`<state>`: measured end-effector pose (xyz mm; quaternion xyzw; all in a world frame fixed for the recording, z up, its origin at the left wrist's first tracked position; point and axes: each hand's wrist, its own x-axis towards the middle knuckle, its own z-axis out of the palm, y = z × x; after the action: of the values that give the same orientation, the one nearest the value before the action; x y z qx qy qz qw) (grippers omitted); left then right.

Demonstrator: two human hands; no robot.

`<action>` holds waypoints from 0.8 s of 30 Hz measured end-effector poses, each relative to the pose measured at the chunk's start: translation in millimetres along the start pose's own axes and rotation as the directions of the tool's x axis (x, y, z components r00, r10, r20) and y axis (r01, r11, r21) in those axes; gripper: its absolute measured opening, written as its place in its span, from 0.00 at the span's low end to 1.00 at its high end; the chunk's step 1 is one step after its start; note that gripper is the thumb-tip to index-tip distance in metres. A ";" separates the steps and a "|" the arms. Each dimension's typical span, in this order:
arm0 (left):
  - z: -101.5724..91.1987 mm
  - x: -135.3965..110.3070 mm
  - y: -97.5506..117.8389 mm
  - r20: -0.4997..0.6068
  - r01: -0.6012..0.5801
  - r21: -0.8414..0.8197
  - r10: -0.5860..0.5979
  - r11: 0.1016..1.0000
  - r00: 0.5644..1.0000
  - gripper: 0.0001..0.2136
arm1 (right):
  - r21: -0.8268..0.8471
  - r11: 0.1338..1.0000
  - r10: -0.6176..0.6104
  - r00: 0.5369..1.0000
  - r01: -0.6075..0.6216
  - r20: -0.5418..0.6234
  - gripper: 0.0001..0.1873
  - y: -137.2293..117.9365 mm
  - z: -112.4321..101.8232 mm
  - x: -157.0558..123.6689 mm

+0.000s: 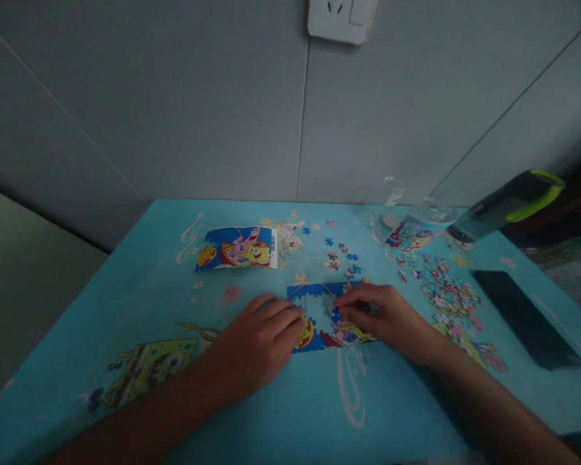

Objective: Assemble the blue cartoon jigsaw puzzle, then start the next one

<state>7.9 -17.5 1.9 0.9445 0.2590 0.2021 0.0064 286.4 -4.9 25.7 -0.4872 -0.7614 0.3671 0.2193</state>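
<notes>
Where the puzzle [326, 340] lies, near the middle of the turquoise table [290, 413], its blue border and parts of a cartoon picture surround a pale, unfilled gap. At its left edge rests the person's left hand [266, 332], palm down, with the fingers loosely bent and the fingertips on or right beside the joined pieces. Over its right part is the right hand [385, 320], thumb and forefinger brought near each other at the gap's edge; whether they pinch a piece cannot be told. The 2 hands are apart, with the gap between them.

Just beyond the puzzle, loose pieces [352, 257] are scattered, many of them blue. Farther left lies a printed packet [239, 248] with a barcode at its right end. To the right of the right hand spreads a heap of mixed pieces [448, 290], with a dark flat slab [525, 320] beside it. Behind the heap are a cartoon-printed cup [419, 231] and a dark bottle [501, 205] with a yellow-green strap. On the grey wall [198, 110] is a white socket [342, 20].
</notes>
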 end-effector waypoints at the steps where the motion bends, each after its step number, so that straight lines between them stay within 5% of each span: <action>1: 0.1 -0.2 0.0 -0.007 -0.004 0.003 0.004 1.000 1.000 0.11 | 0.000 1.000 0.004 1.000 -0.004 -0.026 0.09 1.9 -2.5 0.4; 5: 1.8 -1.4 -1.5 -0.025 -0.010 0.013 0.010 1.000 1.000 0.11 | -0.075 0.993 0.067 0.969 -0.087 -0.237 0.10 17.2 -18.6 3.6; 10: 4.6 -3.6 -3.2 -0.007 -0.009 0.006 0.009 1.000 1.000 0.14 | -0.365 0.885 0.070 0.860 -0.288 -0.506 0.12 43.7 -38.3 9.3; 24: 0.9 0.1 -2.6 -0.058 -0.031 0.019 0.033 0.999 0.998 0.13 | -0.536 0.794 0.028 0.899 -0.285 -0.436 0.15 60.3 -40.2 14.6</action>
<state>7.0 -15.1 0.8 0.9423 0.2457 0.2271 -0.0129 343.0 37.6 4.3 -0.6588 -0.7304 0.0213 0.1789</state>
